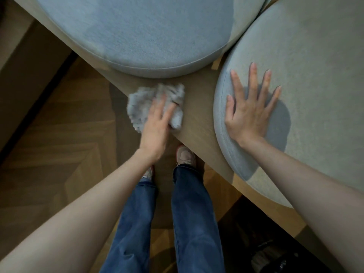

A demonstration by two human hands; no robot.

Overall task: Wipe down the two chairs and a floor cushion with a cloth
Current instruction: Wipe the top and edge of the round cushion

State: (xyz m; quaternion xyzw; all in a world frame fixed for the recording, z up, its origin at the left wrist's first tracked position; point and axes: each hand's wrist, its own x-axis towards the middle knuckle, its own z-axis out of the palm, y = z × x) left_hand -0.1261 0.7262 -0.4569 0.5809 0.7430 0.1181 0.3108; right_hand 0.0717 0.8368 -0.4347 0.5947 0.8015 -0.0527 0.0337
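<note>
The cloth (137, 107) is lying under the left hand (155, 127), bunched into a pale grey, fluffy lump on the wooden tabletop (199, 107). It is crumpled rather than folded. It is showing only a slight long axis, running across from the thumb side of the left hand toward the right hand (250, 111), with its ragged far end reaching beyond the fingertips. Its outer part is hanging over the tabletop's edge, above the wooden floor (69, 134).

The left hand is pressing down on the cloth with its fingers stretched out over it and not wrapped round it; the hand is blurred, so the thumb is not showing clearly. The right hand is lying released, palm down with fingers spread, on the near rim of a round blue-grey cushion (315, 75).

A second round cushion (147, 32), bluer in tone, is sitting just beyond the left hand's fingertips, close to the cloth's far end. The two cushions are nearly meeting beyond the right hand. Below the hands, legs in blue jeans (193, 223) are standing at the tabletop's edge.
</note>
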